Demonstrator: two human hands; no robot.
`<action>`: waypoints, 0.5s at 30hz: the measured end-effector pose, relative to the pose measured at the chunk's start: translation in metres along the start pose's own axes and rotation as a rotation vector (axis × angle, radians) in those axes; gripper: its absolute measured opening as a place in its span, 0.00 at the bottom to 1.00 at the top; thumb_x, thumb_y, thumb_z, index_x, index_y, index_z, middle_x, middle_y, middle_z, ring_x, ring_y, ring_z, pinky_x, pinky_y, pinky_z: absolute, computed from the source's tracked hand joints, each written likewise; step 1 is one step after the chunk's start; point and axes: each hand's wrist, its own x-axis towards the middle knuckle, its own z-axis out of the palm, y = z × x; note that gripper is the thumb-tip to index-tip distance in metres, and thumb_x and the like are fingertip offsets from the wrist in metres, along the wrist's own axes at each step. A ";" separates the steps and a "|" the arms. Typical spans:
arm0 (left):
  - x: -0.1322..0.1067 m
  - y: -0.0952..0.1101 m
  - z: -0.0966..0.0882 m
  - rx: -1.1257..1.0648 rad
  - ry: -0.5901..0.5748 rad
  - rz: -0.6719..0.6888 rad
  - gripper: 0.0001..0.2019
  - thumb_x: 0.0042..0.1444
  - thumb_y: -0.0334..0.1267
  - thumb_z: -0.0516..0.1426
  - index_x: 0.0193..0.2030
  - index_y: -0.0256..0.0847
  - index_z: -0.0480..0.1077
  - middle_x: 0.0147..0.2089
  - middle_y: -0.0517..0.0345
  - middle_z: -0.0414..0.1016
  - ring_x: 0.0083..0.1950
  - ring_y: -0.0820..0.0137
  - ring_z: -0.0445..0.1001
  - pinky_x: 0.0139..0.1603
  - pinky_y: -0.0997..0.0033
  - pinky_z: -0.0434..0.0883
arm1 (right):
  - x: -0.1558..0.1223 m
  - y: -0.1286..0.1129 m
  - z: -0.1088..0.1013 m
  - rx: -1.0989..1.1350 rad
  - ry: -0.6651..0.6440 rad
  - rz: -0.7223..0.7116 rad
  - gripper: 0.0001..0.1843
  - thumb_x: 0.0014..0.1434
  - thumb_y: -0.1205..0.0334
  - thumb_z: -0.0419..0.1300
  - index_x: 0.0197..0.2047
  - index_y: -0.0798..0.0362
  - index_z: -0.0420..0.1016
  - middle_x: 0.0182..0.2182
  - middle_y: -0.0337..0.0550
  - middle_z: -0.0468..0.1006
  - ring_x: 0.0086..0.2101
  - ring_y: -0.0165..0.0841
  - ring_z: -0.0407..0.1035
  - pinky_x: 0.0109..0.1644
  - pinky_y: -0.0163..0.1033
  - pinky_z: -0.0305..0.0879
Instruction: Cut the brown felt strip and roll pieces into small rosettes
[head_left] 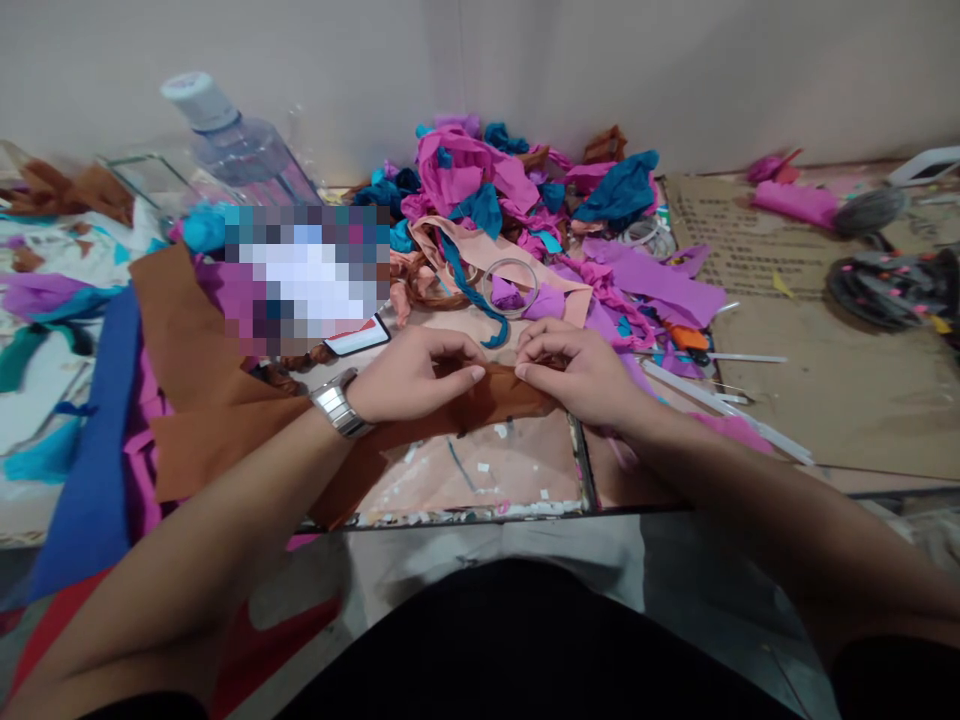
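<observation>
Head view, from your left: a blue paper sheet (94, 450) drapes over the surface (487, 480), with a clear plastic bottle (240, 150) behind it. Your left hand (409, 375) and your right hand (581, 375) are both closed in a pinch on a bunched brown crepe-paper strip (491, 395), held just above the surface. It looks light, soft and easily torn, so grip gently with your fingertips near the ends. A heap of pink, purple and teal paper scraps (510, 190) lies beyond, and flat brown cardboard (825, 380) lies on the right.
</observation>
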 end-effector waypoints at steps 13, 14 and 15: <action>0.000 0.002 0.004 -0.011 -0.086 0.020 0.13 0.64 0.43 0.59 0.36 0.36 0.79 0.28 0.62 0.77 0.28 0.76 0.67 0.32 0.77 0.63 | -0.003 -0.006 -0.003 -0.244 -0.138 -0.171 0.07 0.60 0.68 0.63 0.42 0.51 0.79 0.43 0.46 0.80 0.45 0.38 0.74 0.50 0.44 0.71; 0.000 0.002 0.004 -0.009 -0.088 0.021 0.13 0.64 0.43 0.58 0.36 0.37 0.79 0.28 0.62 0.77 0.28 0.75 0.68 0.33 0.77 0.63 | -0.004 -0.007 -0.003 -0.279 -0.150 -0.187 0.08 0.60 0.67 0.64 0.44 0.51 0.79 0.43 0.46 0.81 0.45 0.38 0.74 0.50 0.44 0.70; 0.000 0.001 0.004 -0.012 -0.095 0.021 0.13 0.64 0.43 0.58 0.37 0.37 0.80 0.29 0.61 0.78 0.29 0.75 0.69 0.33 0.77 0.64 | -0.004 -0.008 -0.003 -0.315 -0.162 -0.202 0.08 0.61 0.65 0.64 0.45 0.51 0.79 0.42 0.45 0.81 0.44 0.38 0.74 0.50 0.44 0.70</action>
